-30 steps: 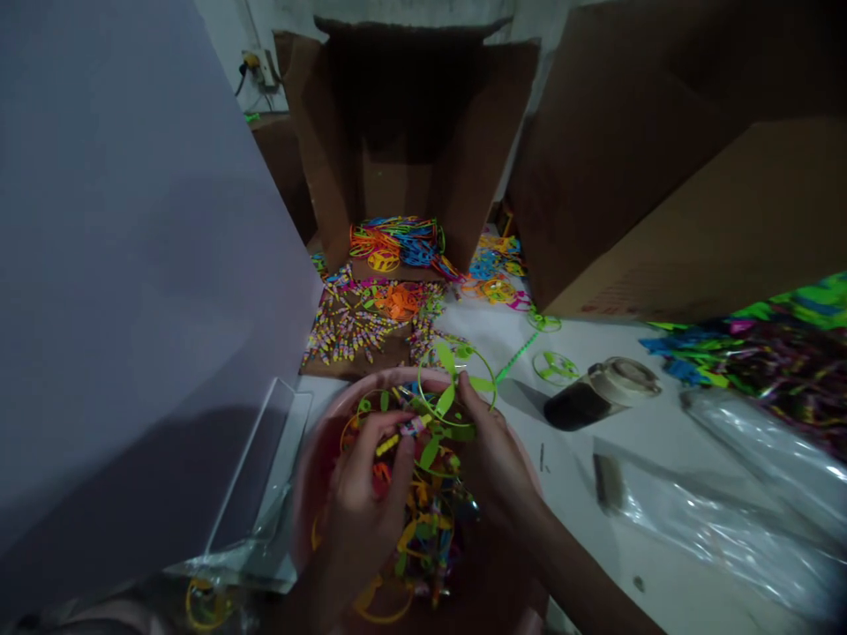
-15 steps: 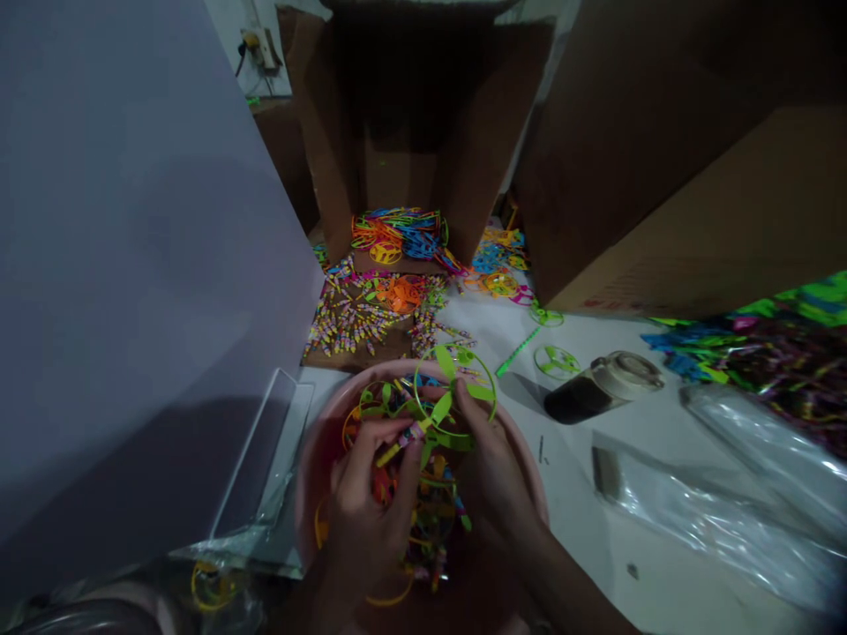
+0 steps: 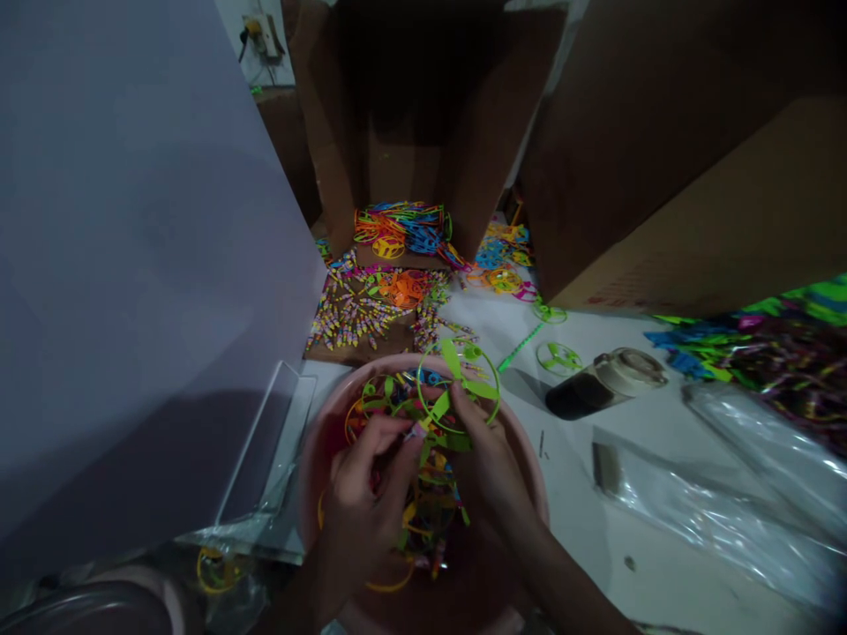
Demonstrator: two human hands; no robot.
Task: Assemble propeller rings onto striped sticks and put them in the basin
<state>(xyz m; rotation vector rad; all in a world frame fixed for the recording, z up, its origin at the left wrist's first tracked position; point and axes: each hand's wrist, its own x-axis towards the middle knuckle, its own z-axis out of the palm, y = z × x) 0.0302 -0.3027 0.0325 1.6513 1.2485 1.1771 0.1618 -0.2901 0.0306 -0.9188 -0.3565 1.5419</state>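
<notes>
Over a pink basin (image 3: pixel 529 467) full of coloured plastic toy parts, my right hand (image 3: pixel 486 463) pinches the hub of a green ring propeller (image 3: pixel 460 381). My left hand (image 3: pixel 367 494) is closed on a small striped stick (image 3: pixel 414 432), its tip touching the propeller's hub. Both hands hover just above the heap in the basin.
A pile of striped sticks (image 3: pixel 354 319) and coloured propellers (image 3: pixel 401 227) lies ahead by an open cardboard box (image 3: pixel 423 115). A dark jar (image 3: pixel 602 384) lies on its side at the right, with plastic bags (image 3: pixel 715 503) and a large carton (image 3: pixel 694 176). A grey panel (image 3: pixel 132 265) fills the left.
My left hand has drawn the stick in toward the propeller's hub; less of the stick shows. The view has shifted slightly.
</notes>
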